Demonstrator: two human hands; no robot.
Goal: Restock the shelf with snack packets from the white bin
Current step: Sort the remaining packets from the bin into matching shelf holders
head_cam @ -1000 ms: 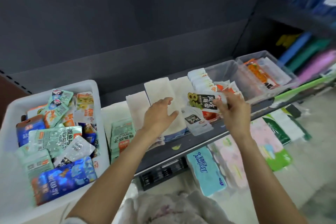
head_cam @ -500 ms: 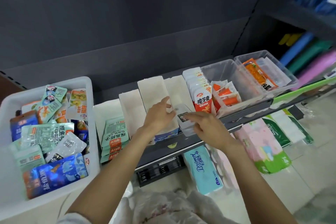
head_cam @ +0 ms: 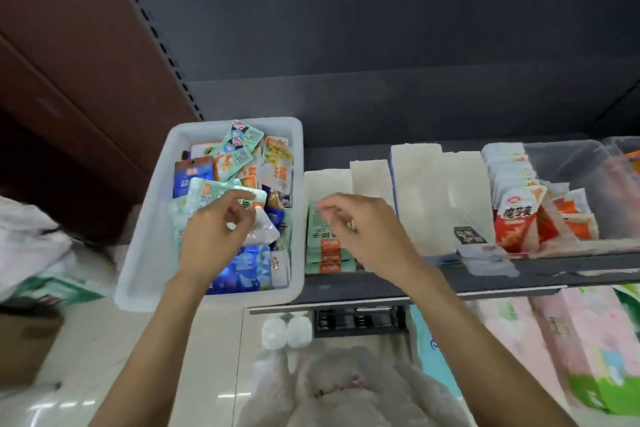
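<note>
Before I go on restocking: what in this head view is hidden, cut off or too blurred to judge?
- Head view: left hand covers packets in the white bin; whether it grips one is unclear.
- Right hand, motion-blurred, hides part of the green packet stack.
- Clear bin is cut off by the right edge.

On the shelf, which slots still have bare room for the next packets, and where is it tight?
Free: the white-lined lanes between the green packet stack and the red-and-white packet row; only one dark-labelled packet lies at their front. The clear tub looks bare at the back. Crowded: the white bin, where the left hand digs.
</note>
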